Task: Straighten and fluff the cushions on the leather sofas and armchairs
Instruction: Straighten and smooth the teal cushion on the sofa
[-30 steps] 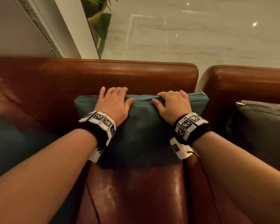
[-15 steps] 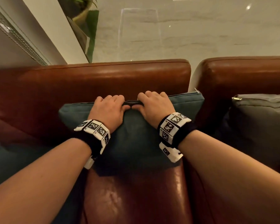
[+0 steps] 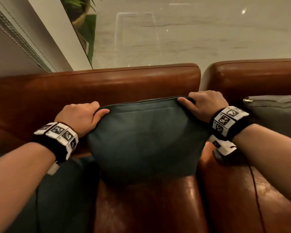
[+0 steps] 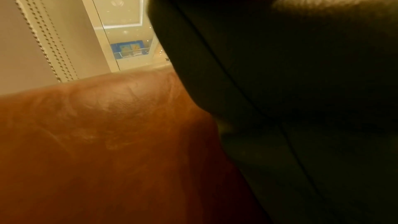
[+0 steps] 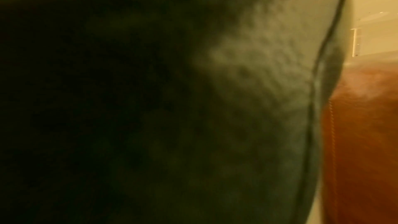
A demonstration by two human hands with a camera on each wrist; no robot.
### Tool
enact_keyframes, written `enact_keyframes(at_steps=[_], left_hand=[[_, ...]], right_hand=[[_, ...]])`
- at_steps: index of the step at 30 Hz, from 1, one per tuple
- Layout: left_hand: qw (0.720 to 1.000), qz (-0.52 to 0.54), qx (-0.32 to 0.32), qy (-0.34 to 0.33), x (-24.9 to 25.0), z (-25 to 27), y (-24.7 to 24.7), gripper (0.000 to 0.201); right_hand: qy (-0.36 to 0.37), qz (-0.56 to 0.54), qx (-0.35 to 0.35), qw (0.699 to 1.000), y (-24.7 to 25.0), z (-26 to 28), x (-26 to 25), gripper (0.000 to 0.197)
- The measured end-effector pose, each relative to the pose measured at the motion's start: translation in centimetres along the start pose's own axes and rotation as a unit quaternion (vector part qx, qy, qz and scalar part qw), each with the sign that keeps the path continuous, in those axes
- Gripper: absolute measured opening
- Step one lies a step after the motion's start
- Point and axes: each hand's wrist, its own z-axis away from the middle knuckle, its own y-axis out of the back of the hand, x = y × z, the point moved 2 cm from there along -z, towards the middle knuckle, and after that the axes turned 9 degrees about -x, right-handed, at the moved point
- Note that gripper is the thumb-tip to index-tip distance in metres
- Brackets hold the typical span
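The left hand (image 3: 81,117) has its grip clamped on the top left corner of the dark teal cushion (image 3: 144,140), thumb on the near face and fingers curled over the far edge. The right hand (image 3: 207,102) has its grip clamped on the top right corner in the same way. The cushion stands upright on the seat of the brown leather sofa (image 3: 107,84), against its backrest, its top seam stretched between the two hands. In the left wrist view the cushion's piped edge (image 4: 215,54) runs down beside the leather. To the right, a grey cushion (image 3: 274,113) with a zip pull rests on the neighbouring leather armchair (image 3: 252,73). Beyond the backrests lies a pale marble floor (image 3: 191,39), with a potted plant (image 3: 82,14) at the far left.
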Motion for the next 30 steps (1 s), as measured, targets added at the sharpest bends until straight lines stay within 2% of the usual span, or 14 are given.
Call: enact_keyframes(at_steps=[3, 4, 6, 8, 9, 11, 13, 15, 18, 21, 24, 27, 30], left_hand=[[0.997, 0.001, -0.056, 0.050, -1.3, -1.8, -0.4, 0.038], [0.996, -0.001, -0.049, 0.071, -1.2, -1.8, -0.6, 0.034], [0.996, 0.025, -0.001, 0.081, 1.0, -1.2, -0.8, 0.040], [0.997, 0.061, 0.043, 0.022, 6.2, -0.2, -1.4, 0.050], [0.997, 0.070, 0.035, -0.017, 9.3, 0.2, -2.0, 0.056], [0.995, 0.079, -0.021, -0.050, 12.9, 0.2, -3.7, 0.062], [0.996, 0.073, -0.031, -0.029, 11.4, -0.5, -5.1, 0.062], [0.997, 0.071, -0.028, 0.009, 7.7, -0.4, -6.1, 0.063], [0.995, 0.077, -0.038, 0.044, 4.7, 0.3, -5.7, 0.065], [0.996, 0.063, -0.017, 0.062, 7.4, -1.5, -3.5, 0.065], [0.996, 0.078, -0.044, 0.023, 10.8, -4.9, -2.4, 0.061], [0.996, 0.036, -0.080, 0.019, 11.9, -6.5, -2.1, 0.043], [0.997, 0.035, -0.066, 0.014, 11.7, -6.5, -1.6, 0.034]], right_hand=[[0.012, 0.020, -0.045, 0.999, -0.1, -1.2, 0.0, 0.057], [0.011, 0.033, -0.046, 0.998, -0.2, -1.4, -0.3, 0.055], [0.019, -0.004, 0.004, 1.000, -1.1, -1.0, -1.7, 0.046], [0.072, -0.074, 0.066, 0.993, -2.5, 0.3, -5.5, 0.042], [0.100, -0.080, 0.070, 0.989, -3.6, 0.9, -7.9, 0.044], [0.121, -0.057, 0.014, 0.991, -5.9, 1.5, -10.4, 0.054], [0.081, -0.027, 0.010, 0.996, -7.0, 1.1, -8.4, 0.060], [0.013, -0.018, 0.013, 1.000, -7.2, 0.7, -4.2, 0.063], [-0.061, -0.003, -0.015, 0.998, -6.2, 0.6, 0.1, 0.070], [-0.034, -0.029, 0.019, 0.999, -4.7, -0.7, -1.7, 0.064], [-0.007, -0.045, -0.013, 0.999, -4.4, -2.4, -5.4, 0.051], [-0.021, -0.008, -0.024, 0.999, -4.1, -3.0, -6.5, 0.047], [0.000, -0.005, -0.023, 1.000, -3.5, -3.3, -6.5, 0.046]])
